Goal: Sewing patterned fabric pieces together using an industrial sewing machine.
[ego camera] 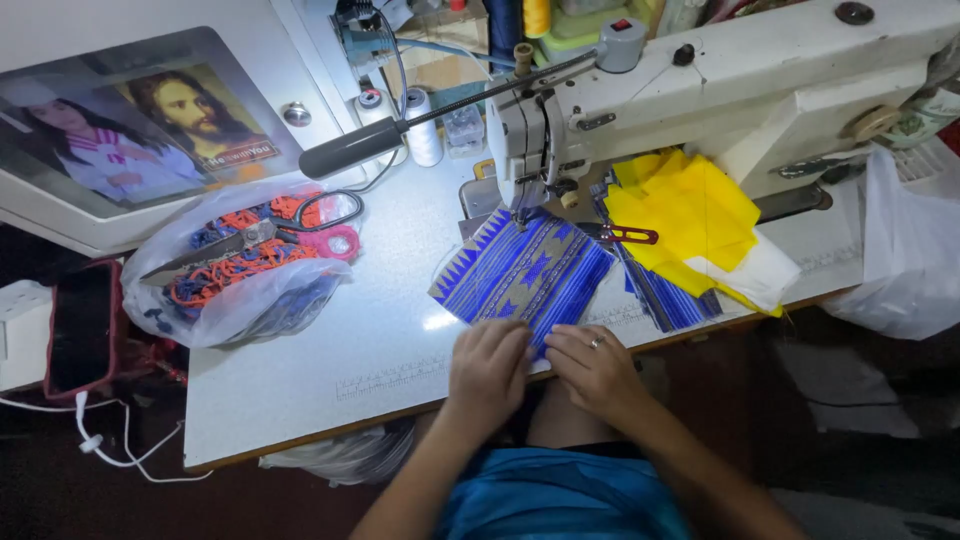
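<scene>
Biggest thing here is the pale tabletop (330, 370), and parked at its back edge is a cream sewing machine (740, 80), which I'll use as the landmark for everything. Right under the machine's needle sits a blue patterned fabric piece (520, 270), its long axis running from the needle diagonally down toward the person at the near edge. To the right of the needle, under the machine's arm, there's a heap of yellow cloth (690, 215) on more blue strips, with small red-handled snips (628, 235) beside it. Way off to the machine's left is a clear plastic bag (235, 280) of orange and blue trim with big scissors (250, 240) lying on it. Both hands are down on the near end of the fabric: left hand (487, 370) pressed flat with curled fingers, right hand (597, 370) pinching the edge, ring showing. They're about equally close, fabric stretching straight away from them toward the needle.
</scene>
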